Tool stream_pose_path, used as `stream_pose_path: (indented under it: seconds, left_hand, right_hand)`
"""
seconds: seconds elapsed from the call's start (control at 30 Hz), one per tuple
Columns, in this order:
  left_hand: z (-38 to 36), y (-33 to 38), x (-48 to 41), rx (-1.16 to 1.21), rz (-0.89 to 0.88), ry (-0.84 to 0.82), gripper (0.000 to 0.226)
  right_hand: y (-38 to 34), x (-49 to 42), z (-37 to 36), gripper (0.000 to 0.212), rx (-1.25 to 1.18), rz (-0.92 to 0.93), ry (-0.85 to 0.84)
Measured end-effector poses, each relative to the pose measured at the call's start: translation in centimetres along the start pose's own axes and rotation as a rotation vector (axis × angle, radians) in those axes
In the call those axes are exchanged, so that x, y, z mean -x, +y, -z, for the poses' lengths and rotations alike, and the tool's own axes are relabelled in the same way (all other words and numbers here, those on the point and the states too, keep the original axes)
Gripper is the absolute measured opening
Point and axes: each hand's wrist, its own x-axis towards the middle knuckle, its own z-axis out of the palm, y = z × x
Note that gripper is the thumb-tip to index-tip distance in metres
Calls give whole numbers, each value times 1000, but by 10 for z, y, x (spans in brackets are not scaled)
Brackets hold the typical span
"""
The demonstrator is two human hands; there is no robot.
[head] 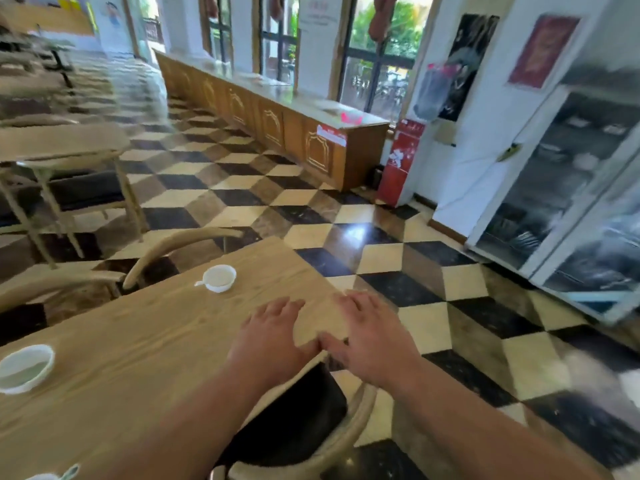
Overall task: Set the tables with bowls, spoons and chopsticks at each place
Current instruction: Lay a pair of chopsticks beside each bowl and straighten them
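Head view puts a white bowl (219, 278) at eleven o'clock of my hands and a second bowl (25, 368) at nine o'clock on the wooden table (138, 341), while my left hand (273, 337) and right hand (370, 337) are spread flat and empty over its corner, so I judge this place unset and more tableware my next fetch.

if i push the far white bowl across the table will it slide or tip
Probably slides: the bowl looks low and wide on the smooth wooden table. The spoon handle poking over its rim looks loose and may shift.
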Motion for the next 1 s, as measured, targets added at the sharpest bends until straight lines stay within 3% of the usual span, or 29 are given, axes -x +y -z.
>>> stream_pose_path:
  seconds: [0.23, 0.43, 0.63, 0.8, 1.0]
  left_hand:
    - [-57, 182, -81, -188, -149, -111, 102]
    - [-113, 328, -158, -247, -158, -177, 91]
    - [-147, 456, -225, -252, -285, -183, 91]
    - [-176, 508, -292, -287, -352, -234, 89]
    - [-215, 515, -408, -227, -376, -292, 88]
  right_hand:
    - [207, 46, 14, 99, -53, -247, -31]
    - [396, 77, 38, 88, -54, -430, -78]
    - [529, 75, 64, 90, -74, -558, -76]
    - [590, 46, 65, 87, -96, -605, -78]
    - [647, -29, 52, 80, -29, -612, -149]
